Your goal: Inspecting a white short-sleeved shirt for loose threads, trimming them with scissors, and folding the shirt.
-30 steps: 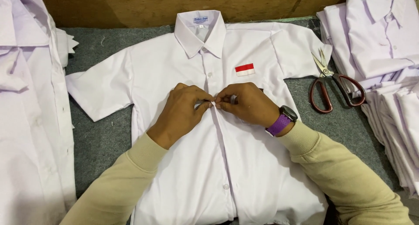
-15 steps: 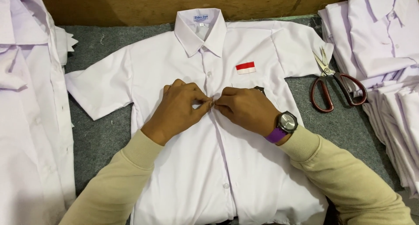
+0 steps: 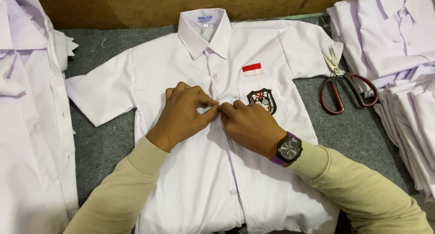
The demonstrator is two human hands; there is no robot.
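Observation:
A white short-sleeved shirt (image 3: pixel 190 179) lies face up on a grey felt-covered table (image 3: pixel 104 148), collar at the far side. It has a small red and white patch and a dark crest on the chest pocket. My left hand (image 3: pixel 183 114) and my right hand (image 3: pixel 249 125) meet at the shirt's front placket, just below the chest. Both pinch the fabric at a button there with thumb and fingers. A dark watch with a purple strap sits on my right wrist. Both arms wear beige sleeves.
Red-handled scissors (image 3: pixel 344 86) lie on the table to the right of the shirt. Stacks of folded white shirts (image 3: pixel 398 57) fill the right side. More white shirts (image 3: pixel 27 125) lie on the left. A wooden board (image 3: pixel 136 7) runs along the far edge.
Both hands have shifted slightly and the right wrist has turned, so the crest on the pocket now shows. The pinch on the placket stays at about the same spot.

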